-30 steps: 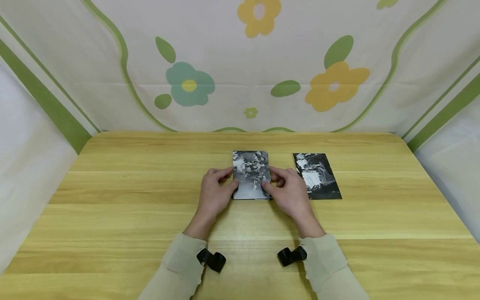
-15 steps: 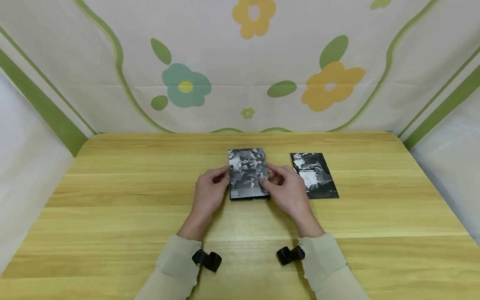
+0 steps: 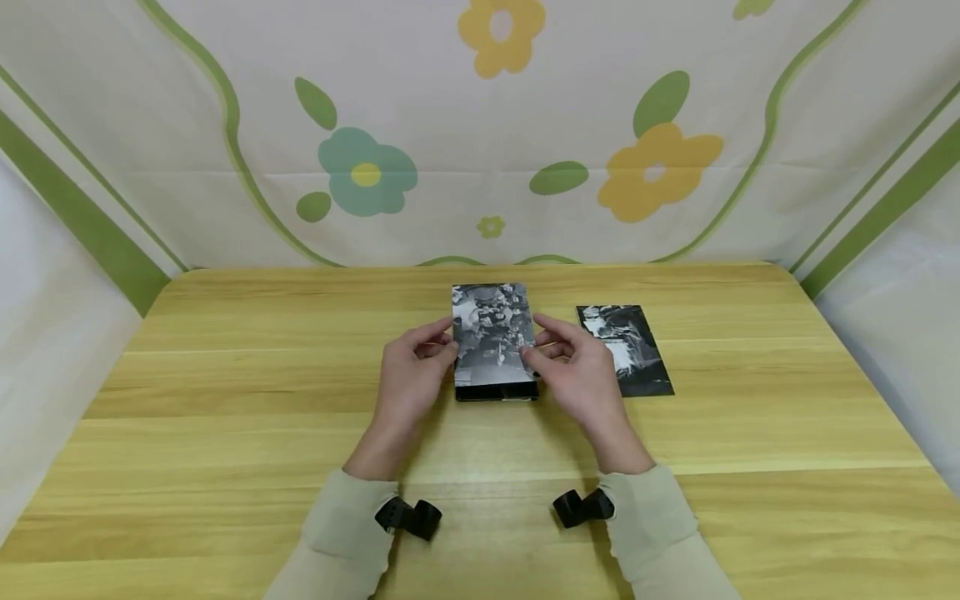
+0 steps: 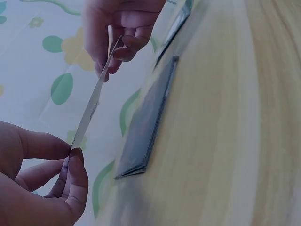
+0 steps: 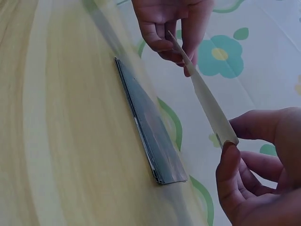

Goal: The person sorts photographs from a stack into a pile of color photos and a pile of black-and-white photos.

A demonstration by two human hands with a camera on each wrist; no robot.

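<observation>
A black-and-white photo print (image 3: 491,333) is held raised by its two side edges, over a thin stack of similar prints (image 5: 148,127) lying on the table. My left hand (image 3: 408,367) pinches its left edge between thumb and fingers. On the opposite edge, my right hand (image 3: 581,367) grips it with the thumb on the near face. Both wrist views show the raised print edge-on, apart from the stack. In the head view only a dark strip of the stack's near end shows below it. Another print (image 3: 643,358) lies flat to the right, partly hidden by my right hand.
The wooden table (image 3: 247,400) runs back to a white cloth (image 3: 465,125) with printed flowers and leaves. Black wrist devices (image 3: 408,518) sit on both sleeve cuffs (image 3: 652,508).
Both hands have lifted the top print off the stack and carried it slightly up and away, uncovering the stack's dark near edge. The print at right lies where it was.
</observation>
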